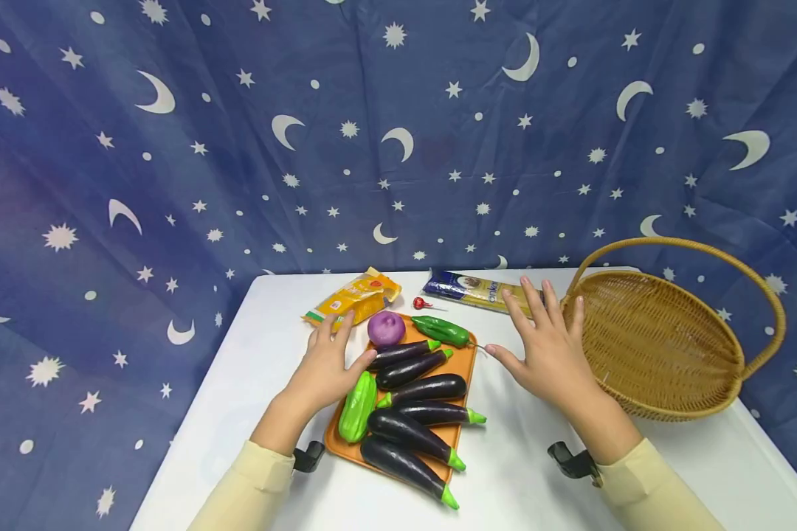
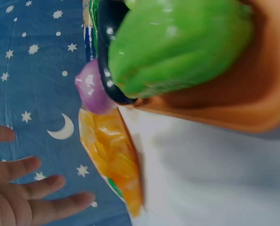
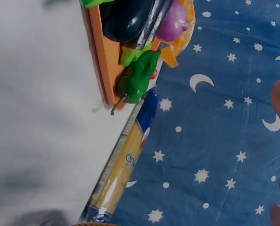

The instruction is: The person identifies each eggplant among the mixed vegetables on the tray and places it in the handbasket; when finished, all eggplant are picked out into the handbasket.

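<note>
An orange tray [image 1: 461, 366] holds several dark eggplants [image 1: 408, 435] with green stems, a light green ridged vegetable [image 1: 357, 407], a purple onion [image 1: 387, 328] and a green pepper [image 1: 441, 330]. My left hand [image 1: 325, 369] hovers by the tray's left side, fingers spread and holding nothing; its thumb is near the eggplants. To the right of the tray my right hand [image 1: 550, 354] is spread with nothing in it, between the pepper and the wicker basket [image 1: 664, 343]. Its fingertips overlap the pasta packet [image 1: 478, 290] in the head view.
Behind the tray lie a yellow-orange packet [image 1: 355, 297] and a red lollipop [image 1: 422, 303]. The basket's tall handle [image 1: 704, 247] arches up at the right. A blue curtain [image 1: 345, 133] with moons and stars hangs behind the white table [image 1: 239, 369].
</note>
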{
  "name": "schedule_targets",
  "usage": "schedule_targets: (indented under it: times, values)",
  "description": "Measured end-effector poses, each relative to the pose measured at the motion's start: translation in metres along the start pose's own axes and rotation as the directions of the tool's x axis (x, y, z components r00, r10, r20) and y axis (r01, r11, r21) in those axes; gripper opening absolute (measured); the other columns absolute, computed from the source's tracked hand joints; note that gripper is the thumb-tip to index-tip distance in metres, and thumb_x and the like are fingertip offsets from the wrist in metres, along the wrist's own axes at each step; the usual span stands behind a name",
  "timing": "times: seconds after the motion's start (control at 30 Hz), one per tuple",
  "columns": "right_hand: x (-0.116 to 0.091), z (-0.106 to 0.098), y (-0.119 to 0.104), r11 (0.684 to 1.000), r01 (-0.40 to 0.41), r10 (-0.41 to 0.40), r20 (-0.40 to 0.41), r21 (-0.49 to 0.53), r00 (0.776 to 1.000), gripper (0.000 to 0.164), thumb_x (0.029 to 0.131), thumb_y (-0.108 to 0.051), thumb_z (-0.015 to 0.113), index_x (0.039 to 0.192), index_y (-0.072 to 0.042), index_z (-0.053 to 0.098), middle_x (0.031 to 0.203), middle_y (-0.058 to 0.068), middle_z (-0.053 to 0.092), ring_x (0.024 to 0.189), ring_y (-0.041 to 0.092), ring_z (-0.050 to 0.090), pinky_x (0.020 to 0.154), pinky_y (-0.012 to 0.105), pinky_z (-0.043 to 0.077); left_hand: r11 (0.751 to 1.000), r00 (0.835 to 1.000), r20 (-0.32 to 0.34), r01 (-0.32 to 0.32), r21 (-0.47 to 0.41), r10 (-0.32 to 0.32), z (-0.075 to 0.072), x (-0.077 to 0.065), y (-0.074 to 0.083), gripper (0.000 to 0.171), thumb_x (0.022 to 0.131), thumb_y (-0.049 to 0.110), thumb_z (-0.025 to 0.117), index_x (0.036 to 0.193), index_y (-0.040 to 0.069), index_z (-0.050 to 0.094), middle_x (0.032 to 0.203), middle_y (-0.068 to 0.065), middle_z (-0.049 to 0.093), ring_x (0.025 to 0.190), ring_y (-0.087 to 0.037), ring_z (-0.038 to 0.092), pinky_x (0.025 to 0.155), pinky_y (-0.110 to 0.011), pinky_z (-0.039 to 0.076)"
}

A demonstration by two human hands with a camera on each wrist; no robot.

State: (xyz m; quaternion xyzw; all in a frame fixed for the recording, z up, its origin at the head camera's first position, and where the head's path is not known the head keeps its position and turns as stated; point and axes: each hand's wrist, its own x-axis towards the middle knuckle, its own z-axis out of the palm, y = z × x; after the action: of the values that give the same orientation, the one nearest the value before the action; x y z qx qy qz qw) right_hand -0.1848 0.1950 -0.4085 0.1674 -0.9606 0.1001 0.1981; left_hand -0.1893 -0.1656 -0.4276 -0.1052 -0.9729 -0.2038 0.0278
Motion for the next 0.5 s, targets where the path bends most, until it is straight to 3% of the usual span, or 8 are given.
schedule_targets:
  times: [0.2, 0.3, 0.4, 0.5]
  values:
    - [-0.005, 0.0, -0.006, 1.0, 0.026, -0.026, 0.008, 0.016, 1.0, 0.092, 0.09, -0.06, 0.065, 0.161, -0.018, 0.024, 0.168, 0.01, 0.007, 0.153, 0.035, -0.006, 0.117, 0.065, -0.018, 0.984, 0.99, 0.1, 0.117, -0.132, -0.104, 0.005, -0.017, -0.024, 0.082, 0.099, 0.059, 0.05, 0.158, 0.007, 0.028, 0.151, -0.027, 0.034, 0.134, -0.048, 0.042, 0.11, -0.065, 0.039]
    - [-0.006, -0.001, -0.008, 0.999, 0.034, -0.034, 0.012, 0.03, 0.999, 0.092, 0.09, -0.059, 0.066, 0.161, -0.018, 0.025, 0.169, 0.008, 0.004, 0.153, 0.034, -0.006, 0.117, 0.066, -0.016, 0.966, 0.974, 0.16, 0.189, -0.178, -0.161, 0.006, -0.024, -0.033, 0.08, 0.1, 0.06, 0.048, 0.156, 0.005, 0.033, 0.145, -0.026, 0.043, 0.127, -0.043, 0.051, 0.106, -0.062, 0.045]
    - [-0.007, -0.001, -0.011, 0.998, 0.038, -0.039, 0.023, 0.048, 0.999, 0.091, 0.09, -0.059, 0.065, 0.161, -0.018, 0.025, 0.169, 0.007, 0.002, 0.153, 0.034, -0.005, 0.118, 0.066, -0.016, 0.935, 0.951, 0.224, 0.266, -0.235, -0.214, 0.007, -0.033, -0.041, 0.077, 0.101, 0.059, 0.046, 0.153, 0.003, 0.037, 0.139, -0.024, 0.051, 0.106, -0.037, 0.064, 0.097, -0.057, 0.052]
    - [-0.009, 0.002, -0.013, 0.996, 0.043, -0.047, 0.047, 0.079, 0.998, 0.091, 0.091, -0.058, 0.066, 0.162, -0.019, 0.024, 0.169, 0.008, 0.002, 0.153, 0.035, -0.006, 0.118, 0.065, -0.015, 0.885, 0.923, 0.282, 0.346, -0.312, -0.261, 0.009, -0.043, -0.047, 0.074, 0.101, 0.057, 0.046, 0.152, 0.004, 0.039, 0.135, -0.023, 0.054, 0.083, -0.029, 0.069, 0.085, -0.048, 0.058]
